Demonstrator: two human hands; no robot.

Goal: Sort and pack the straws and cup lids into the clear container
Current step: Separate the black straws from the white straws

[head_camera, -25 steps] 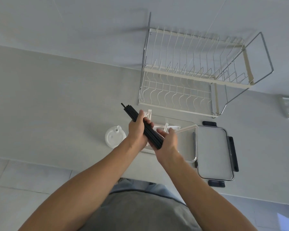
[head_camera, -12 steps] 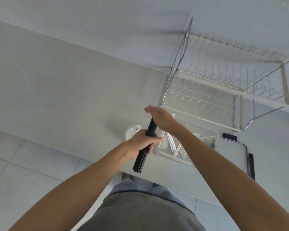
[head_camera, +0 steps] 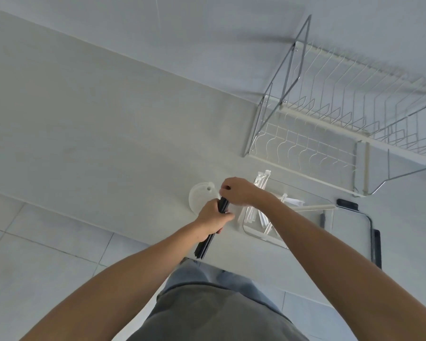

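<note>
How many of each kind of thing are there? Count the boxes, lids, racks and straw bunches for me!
Dish rack: 1
Clear container: 1
Container lid: 1
Round white cup lid: 1 showing
Black straw bundle: 1
Total: 5
The white straws are too jumbled to count.

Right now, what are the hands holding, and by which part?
The left hand grips a bundle of black straws around its middle. The right hand pinches the bundle's top end.

Even, soft daylight; cool grey cast, no glare.
Wide-angle bend at edges; dish rack (head_camera: 342, 124) w/ slight motion blur, faint shadow on wall above it.
</note>
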